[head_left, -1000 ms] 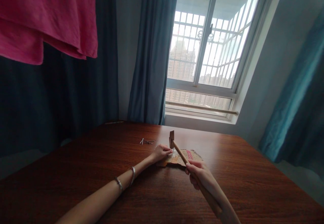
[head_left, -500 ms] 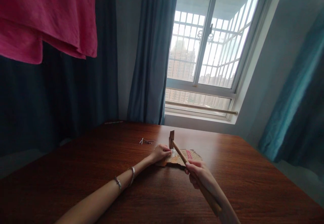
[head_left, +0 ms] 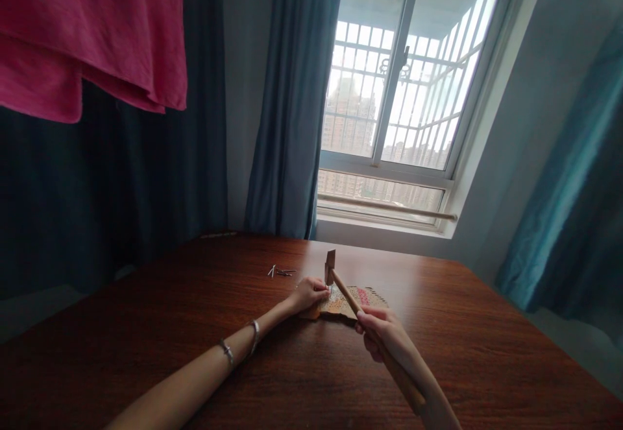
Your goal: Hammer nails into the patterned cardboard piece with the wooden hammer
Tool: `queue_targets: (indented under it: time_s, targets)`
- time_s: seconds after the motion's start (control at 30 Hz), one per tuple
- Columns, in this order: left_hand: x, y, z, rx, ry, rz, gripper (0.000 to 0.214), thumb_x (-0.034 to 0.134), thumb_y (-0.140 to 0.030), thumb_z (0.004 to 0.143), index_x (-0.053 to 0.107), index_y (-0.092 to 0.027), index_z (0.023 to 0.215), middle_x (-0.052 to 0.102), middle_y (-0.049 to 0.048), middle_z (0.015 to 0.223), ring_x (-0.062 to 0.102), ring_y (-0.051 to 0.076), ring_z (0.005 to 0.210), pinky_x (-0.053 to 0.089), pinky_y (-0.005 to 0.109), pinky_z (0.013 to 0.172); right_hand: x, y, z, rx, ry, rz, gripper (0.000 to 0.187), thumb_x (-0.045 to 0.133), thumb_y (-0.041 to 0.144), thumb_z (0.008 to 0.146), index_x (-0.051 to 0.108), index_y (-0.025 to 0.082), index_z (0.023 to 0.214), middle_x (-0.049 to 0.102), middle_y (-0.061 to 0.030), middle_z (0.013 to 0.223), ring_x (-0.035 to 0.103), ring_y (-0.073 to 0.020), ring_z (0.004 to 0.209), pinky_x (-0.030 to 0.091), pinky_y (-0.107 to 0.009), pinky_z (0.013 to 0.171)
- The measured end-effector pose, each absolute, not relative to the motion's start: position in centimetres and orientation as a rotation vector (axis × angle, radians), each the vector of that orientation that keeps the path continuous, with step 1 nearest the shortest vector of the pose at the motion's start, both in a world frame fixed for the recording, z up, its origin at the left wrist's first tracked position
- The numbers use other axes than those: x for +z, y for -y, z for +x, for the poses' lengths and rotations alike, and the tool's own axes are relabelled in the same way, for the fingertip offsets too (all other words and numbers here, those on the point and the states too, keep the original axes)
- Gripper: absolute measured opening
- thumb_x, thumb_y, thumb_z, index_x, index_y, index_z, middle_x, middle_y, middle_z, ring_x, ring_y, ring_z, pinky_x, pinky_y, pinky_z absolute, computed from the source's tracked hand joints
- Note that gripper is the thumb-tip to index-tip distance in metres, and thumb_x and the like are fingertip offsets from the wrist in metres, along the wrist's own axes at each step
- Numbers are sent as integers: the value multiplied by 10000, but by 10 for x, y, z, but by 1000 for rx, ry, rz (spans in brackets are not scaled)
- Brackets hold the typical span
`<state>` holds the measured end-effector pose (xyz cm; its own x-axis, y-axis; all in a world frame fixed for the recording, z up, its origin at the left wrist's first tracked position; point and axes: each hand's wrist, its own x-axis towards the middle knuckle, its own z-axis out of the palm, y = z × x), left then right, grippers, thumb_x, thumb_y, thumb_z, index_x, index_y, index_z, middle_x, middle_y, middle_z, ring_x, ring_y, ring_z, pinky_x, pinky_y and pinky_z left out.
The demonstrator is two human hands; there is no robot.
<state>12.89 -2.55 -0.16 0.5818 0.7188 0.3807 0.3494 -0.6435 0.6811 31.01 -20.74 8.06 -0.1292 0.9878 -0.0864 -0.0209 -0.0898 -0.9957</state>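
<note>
On the table [head_left: 292, 378]: board [head_left: 339, 302], lying flat. At the board's left end: left hand [head_left: 306, 294], with a thin nail [head_left: 331, 289] between the fingertips. Directly above that end: hammer head [head_left: 330, 261], just over the nail, contact not discernible. Slanting from there across the board toward the near right: hammer handle [head_left: 346, 292], gripped in the right hand [head_left: 387, 333], in front of the board's right part. Beyond the board to the left: loose nails [head_left: 281, 272], grouped on the table. Behind the board, past the table's far edge: window [head_left: 357, 115]. Behind and to the board's left: curtains [head_left: 287, 106]. Well off to its right: another curtain [head_left: 559, 203]. High to the board's far left: hanging cloth [head_left: 107, 34].
</note>
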Motion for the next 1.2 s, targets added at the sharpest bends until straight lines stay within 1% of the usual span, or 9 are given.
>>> queue_targets:
  time_s: [0.2, 0.4, 0.5, 0.63, 0.77, 0.93, 1.07, 1.2]
  targets:
    - [-1, 27, 130, 882, -858, 2250, 343, 558, -421, 747, 682, -129, 616, 590, 20, 661, 505, 111, 620, 351, 197, 579, 81, 208, 310, 1398, 1226, -1168, 346, 571, 504, 670, 494, 168, 648, 391, 74, 412, 342, -52, 299, 204, -165, 273]
    - [-2, 27, 130, 878, -882, 2272, 359, 548, -416, 750, 670, -119, 590, 572, 15, 630, 484, 107, 588, 331, 202, 552, 79, 208, 312, 1432, 1236, -1169, 322, 575, 475, 675, 486, 169, 634, 385, 73, 399, 338, -54, 294, 195, -159, 266]
    - [-3, 26, 130, 888, -842, 2298, 335, 546, -391, 756, 671, -124, 597, 556, 6, 619, 489, 106, 603, 336, 198, 571, 77, 206, 312, 1434, 1235, -1157, 313, 560, 472, 693, 485, 172, 642, 379, 73, 391, 337, -58, 294, 199, -158, 265]
    - [-5, 24, 130, 887, -895, 2300, 319, 556, -384, 749, 677, -123, 612, 544, 3, 614, 476, 99, 576, 323, 199, 544, 79, 206, 310, 1442, 1219, -1169, 328, 578, 486, 669, 476, 176, 636, 377, 76, 397, 320, -52, 290, 196, -159, 265]
    - [-5, 23, 130, 859, -895, 2313, 321, 549, -393, 753, 684, -128, 630, 563, 9, 641, 489, 104, 597, 330, 198, 553, 82, 207, 309, 1438, 1210, -1165, 333, 577, 491, 671, 475, 176, 638, 366, 81, 384, 308, -45, 288, 192, -153, 269]
    - [-5, 25, 130, 854, -934, 2282, 351, 548, -419, 744, 672, -121, 604, 554, 6, 635, 477, 97, 575, 314, 197, 522, 82, 207, 310, 1441, 1228, -1175, 342, 586, 491, 663, 476, 169, 622, 373, 77, 394, 335, -48, 295, 205, -154, 271]
    - [-7, 23, 130, 865, -911, 2296, 344, 549, -410, 748, 662, -121, 599, 548, 3, 631, 483, 98, 586, 321, 194, 539, 81, 207, 309, 1439, 1215, -1156, 344, 586, 491, 661, 471, 169, 621, 381, 78, 417, 322, -40, 289, 200, -158, 267]
    - [-10, 21, 130, 858, -919, 2284, 347, 547, -412, 749, 663, -115, 611, 567, 13, 654, 488, 101, 585, 311, 196, 523, 78, 205, 310, 1434, 1247, -1143, 325, 583, 470, 672, 479, 166, 622, 388, 73, 418, 346, -49, 294, 213, -158, 260]
